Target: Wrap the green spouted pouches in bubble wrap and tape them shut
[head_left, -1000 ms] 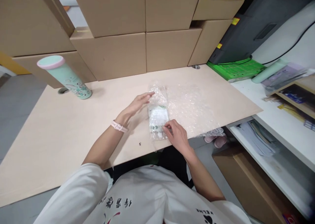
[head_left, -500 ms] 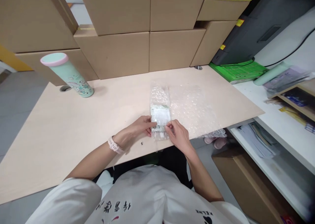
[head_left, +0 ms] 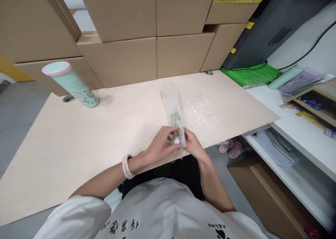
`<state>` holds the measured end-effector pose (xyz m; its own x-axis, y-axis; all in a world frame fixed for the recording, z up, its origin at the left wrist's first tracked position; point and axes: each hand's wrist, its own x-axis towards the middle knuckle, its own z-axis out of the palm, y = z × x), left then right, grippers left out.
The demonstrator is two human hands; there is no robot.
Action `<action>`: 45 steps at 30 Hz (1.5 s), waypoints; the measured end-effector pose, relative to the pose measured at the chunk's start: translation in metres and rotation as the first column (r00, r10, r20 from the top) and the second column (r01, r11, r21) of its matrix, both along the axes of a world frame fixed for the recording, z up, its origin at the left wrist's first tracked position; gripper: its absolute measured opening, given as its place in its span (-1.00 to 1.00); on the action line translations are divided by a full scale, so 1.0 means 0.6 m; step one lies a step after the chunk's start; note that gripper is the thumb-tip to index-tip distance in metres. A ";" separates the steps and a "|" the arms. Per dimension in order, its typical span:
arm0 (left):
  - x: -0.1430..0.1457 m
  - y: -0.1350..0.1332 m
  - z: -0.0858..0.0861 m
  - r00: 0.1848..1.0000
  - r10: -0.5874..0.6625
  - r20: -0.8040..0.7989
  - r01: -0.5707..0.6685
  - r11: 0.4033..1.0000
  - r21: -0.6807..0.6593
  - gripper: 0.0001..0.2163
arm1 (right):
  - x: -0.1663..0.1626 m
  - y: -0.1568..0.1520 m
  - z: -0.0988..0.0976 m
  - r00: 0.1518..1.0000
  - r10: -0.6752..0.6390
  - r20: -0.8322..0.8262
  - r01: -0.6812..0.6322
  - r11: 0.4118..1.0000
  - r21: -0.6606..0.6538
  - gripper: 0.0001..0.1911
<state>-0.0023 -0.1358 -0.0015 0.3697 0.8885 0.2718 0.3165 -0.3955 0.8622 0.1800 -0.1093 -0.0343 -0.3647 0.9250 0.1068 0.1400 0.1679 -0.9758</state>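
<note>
My left hand (head_left: 162, 144) and my right hand (head_left: 192, 144) both pinch the near end of a small clear packet (head_left: 176, 120) with a green and white item inside. The packet stands on its edge, lifted off the light wooden desk (head_left: 78, 144), wrapped in the left end of a bubble wrap sheet (head_left: 202, 113). The rest of the bubble wrap lies flat on the desk to the right of my hands. A pink watch band is on my left wrist.
A mint tumbler with a pink lid (head_left: 69, 83) stands at the desk's back left. Stacked cardboard boxes (head_left: 147, 32) line the back. A green tray (head_left: 249, 74) and dark machine (head_left: 270, 25) sit at right, above white shelves (head_left: 294, 151).
My left hand came back from the packet's far end to its near end. Both hands then lifted the packet and turned it up on its edge.
</note>
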 end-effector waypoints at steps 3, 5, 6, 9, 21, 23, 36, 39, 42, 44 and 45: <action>0.016 0.011 -0.026 0.973 -0.016 -0.232 0.068 0.974 0.215 -0.56 | 0.013 -0.006 -0.004 0.991 -0.107 0.078 0.101 0.992 0.080 -0.88; 0.032 0.022 -0.038 0.934 -0.026 -0.356 0.129 0.954 0.271 -0.54 | 0.026 -0.013 -0.006 0.941 -0.255 0.221 0.209 0.955 0.211 -0.90; 0.041 0.026 -0.041 0.909 -0.032 -0.416 0.160 0.947 0.277 -0.53 | 0.033 -0.017 -0.007 0.900 -0.322 0.293 0.244 0.931 0.273 -0.90; 0.072 0.034 -0.043 0.817 -0.010 -0.577 0.199 0.943 0.266 -0.56 | 0.058 -0.024 -0.008 0.818 -0.403 0.411 0.264 0.897 0.354 -0.86; 0.104 0.031 -0.033 0.739 0.103 -0.666 0.143 0.942 0.304 -0.68 | 0.096 -0.038 -0.027 0.759 -0.606 0.237 0.502 0.778 0.378 -0.68; 0.105 0.028 -0.036 0.727 0.133 -0.674 0.140 0.931 0.336 -0.67 | 0.090 -0.044 -0.026 0.766 -0.605 0.218 0.493 0.770 0.404 -0.70; 0.061 0.036 -0.007 0.978 -0.169 -0.125 0.164 0.985 -0.047 -0.77 | 0.082 -0.059 -0.017 0.810 -0.380 0.447 0.129 0.858 0.497 -0.61; 0.043 0.001 0.013 0.944 -0.234 -0.234 0.244 0.970 0.015 -0.66 | 0.090 -0.066 -0.005 0.866 -0.212 0.452 0.003 0.907 0.420 -0.59; 0.019 -0.035 0.021 0.827 -0.271 -0.493 0.331 0.943 0.037 -0.44 | 0.092 -0.072 0.007 0.922 -0.072 0.380 -0.050 0.952 0.302 -0.65; 0.006 -0.048 0.014 0.716 -0.236 -0.657 0.361 0.931 0.058 -0.32 | 0.088 -0.070 0.012 0.948 -0.046 0.316 -0.029 0.973 0.229 -0.65; 0.002 -0.049 0.009 0.660 -0.207 -0.723 0.379 0.922 0.082 -0.26 | 0.085 -0.067 0.013 0.954 -0.050 0.296 -0.012 0.979 0.204 -0.66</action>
<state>-0.0010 -0.1651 0.0042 0.7571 0.6532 -0.0077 0.6185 -0.7129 0.3306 0.2312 -0.1496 -0.0264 -0.3912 0.9024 0.1804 0.4246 0.3509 -0.8346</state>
